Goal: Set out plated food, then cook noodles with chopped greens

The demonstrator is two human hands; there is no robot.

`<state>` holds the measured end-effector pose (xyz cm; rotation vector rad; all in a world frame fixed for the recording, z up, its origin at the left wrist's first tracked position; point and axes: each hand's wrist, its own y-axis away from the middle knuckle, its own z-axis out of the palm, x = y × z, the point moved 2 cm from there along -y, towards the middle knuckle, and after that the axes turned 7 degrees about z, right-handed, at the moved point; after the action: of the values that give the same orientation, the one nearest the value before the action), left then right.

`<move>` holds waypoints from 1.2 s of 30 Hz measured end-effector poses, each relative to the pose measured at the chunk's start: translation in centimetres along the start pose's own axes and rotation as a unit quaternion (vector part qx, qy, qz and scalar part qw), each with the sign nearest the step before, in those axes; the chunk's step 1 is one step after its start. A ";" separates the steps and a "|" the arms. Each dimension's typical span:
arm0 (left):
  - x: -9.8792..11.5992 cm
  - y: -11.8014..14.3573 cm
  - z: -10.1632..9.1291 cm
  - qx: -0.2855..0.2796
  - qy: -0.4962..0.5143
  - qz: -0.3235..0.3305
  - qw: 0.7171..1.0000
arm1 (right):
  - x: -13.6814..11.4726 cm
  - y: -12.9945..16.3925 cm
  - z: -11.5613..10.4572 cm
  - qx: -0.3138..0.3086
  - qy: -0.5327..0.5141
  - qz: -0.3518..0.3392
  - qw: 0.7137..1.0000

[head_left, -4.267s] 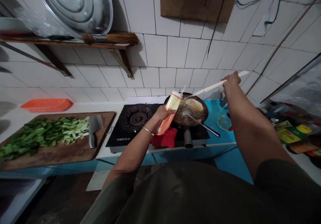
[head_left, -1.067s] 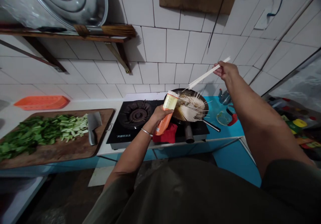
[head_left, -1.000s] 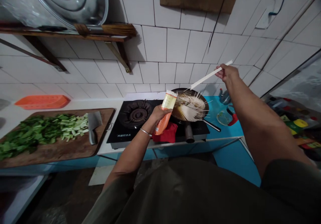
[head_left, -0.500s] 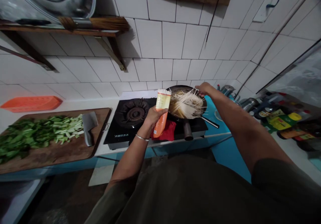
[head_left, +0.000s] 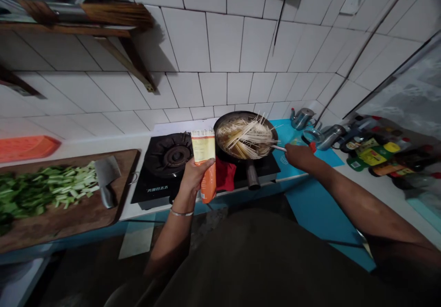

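Observation:
My left hand (head_left: 197, 174) is wrapped round an orange and yellow packet of dried noodles (head_left: 204, 148), held upright with its open end and pale noodle tips at the top. Beside it, a dark pan (head_left: 220, 142) rests on the right burner. Dry noodles (head_left: 250, 137) lie in the liquid there, many sticking up at a slant. At the pan's right rim my right hand (head_left: 299, 154) is closed on the handle of a cooking utensil (head_left: 278, 148). The utensil's head is hidden among the noodles.
A gas stove (head_left: 156, 188) has a bare left burner (head_left: 175, 155) and a red cloth (head_left: 225, 176). On the left, a cutting board (head_left: 82, 213) bears chopped greens (head_left: 44, 185) and a cleaver (head_left: 107, 178). Metal pots (head_left: 303, 118) and several bottles (head_left: 375, 155) stand right.
My right hand has let go of the noodles over the pan and moved down and right onto the utensil's handle. The packet shows further left in view, as the view has shifted.

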<state>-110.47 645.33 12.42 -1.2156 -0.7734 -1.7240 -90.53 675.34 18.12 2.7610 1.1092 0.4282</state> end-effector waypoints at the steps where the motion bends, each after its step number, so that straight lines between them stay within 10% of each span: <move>1: 0.0 0.1 0.0 -0.001 -0.003 -0.003 1.000 | 0.5 -0.4 -1.0 0.020 0.003 0.004 1.000; 13: 0.3 1.0 -0.2 0.011 -0.010 -0.004 1.000 | 4.4 1.8 -10.5 0.086 0.025 0.100 0.991; 23: 0.5 1.3 0.0 0.010 0.018 -0.007 1.000 | 0.9 0.0 -3.9 0.153 0.028 0.006 0.988; 36: 0.8 3.8 -0.1 0.041 -0.014 0.008 0.999 | -2.0 -0.5 4.0 0.073 -0.037 -0.045 0.996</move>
<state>-107.21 643.40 13.22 -1.1881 -0.8412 -1.6503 -90.97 674.26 13.83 2.8096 1.2881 0.2413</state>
